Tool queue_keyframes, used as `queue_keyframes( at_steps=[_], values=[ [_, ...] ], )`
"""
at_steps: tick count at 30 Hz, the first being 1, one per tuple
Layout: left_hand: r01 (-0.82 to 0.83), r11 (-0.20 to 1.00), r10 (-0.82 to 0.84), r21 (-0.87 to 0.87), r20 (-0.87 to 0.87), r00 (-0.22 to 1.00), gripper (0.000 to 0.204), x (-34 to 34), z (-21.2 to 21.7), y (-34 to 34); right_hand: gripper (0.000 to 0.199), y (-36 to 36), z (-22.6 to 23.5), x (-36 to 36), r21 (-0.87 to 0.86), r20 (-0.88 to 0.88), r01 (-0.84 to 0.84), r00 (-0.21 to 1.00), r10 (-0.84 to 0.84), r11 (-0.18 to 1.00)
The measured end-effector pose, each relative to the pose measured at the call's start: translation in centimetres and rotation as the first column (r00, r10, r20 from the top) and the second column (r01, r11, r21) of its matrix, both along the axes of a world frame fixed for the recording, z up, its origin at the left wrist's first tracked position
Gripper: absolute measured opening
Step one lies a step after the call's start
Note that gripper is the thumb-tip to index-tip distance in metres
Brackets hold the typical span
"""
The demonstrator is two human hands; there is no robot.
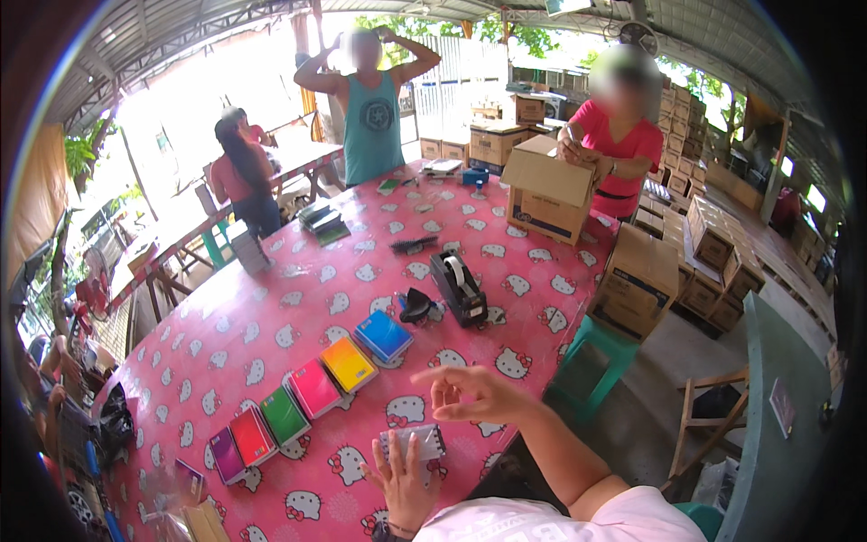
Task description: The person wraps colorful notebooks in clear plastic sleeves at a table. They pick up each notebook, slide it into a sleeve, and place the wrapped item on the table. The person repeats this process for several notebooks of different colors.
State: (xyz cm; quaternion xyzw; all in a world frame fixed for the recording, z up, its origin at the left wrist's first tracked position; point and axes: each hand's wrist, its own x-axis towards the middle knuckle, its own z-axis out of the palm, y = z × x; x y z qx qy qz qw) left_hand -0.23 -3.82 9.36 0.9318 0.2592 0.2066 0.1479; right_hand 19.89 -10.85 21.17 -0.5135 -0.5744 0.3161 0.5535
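Partly hidden under my left hand [404, 483], the small spiral notepad [417, 442] lies flat near the table's [271, 298] front edge; I press it down with spread fingers, gripping nothing. My right hand [470, 390] hovers above it, loosely open and empty. Bare tablecloth stretches beyond, toward the tape dispenser [459, 287].

A black tape dispenser [459, 287] is seen at the centre of the frame on the pink patterned tablecloth [271, 334], with a black brush [414, 244] above it. An open cardboard box [549, 191] (flaps raised) is placed at upper right, and a green stool [591, 358] is set below it.
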Motion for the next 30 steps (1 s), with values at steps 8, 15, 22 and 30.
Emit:
queue_keyframes(
  at_steps=[8, 15, 22, 30],
  values=[
    [0.024, 1.0, -0.024, 0.012, 0.014, 1.0, 0.071, 0.2, -0.5, 0.3, 0.075, -3.7, 11.1, -5.2, 0.608, 0.072, -0.506, 0.802, 0.593, 0.611],
    [0.004, 1.0, -0.005, 0.008, 0.024, 1.0, 0.071, 0.1, -0.7, 0.1, 0.042, -6.1, 11.4, -5.5, 0.884, -0.002, -0.282, 0.794, 0.607, 0.372],
    [0.003, 1.0, -0.004, 0.025, 0.06, 0.998, 0.074, 0.5, -1.0, 0.2, 0.019, -3.8, 11.7, -3.8, 0.657, 0.252, -0.649, 0.668, 0.7, 0.383],
    [0.042, 0.997, -0.045, -0.068, -0.036, 0.998, 0.076, 0.1, 0.9, 0.5, 0.011, -0.2, 13.0, -5.9, 0.815, 0.104, -0.471, 0.692, 0.715, 0.337]
  ],
)
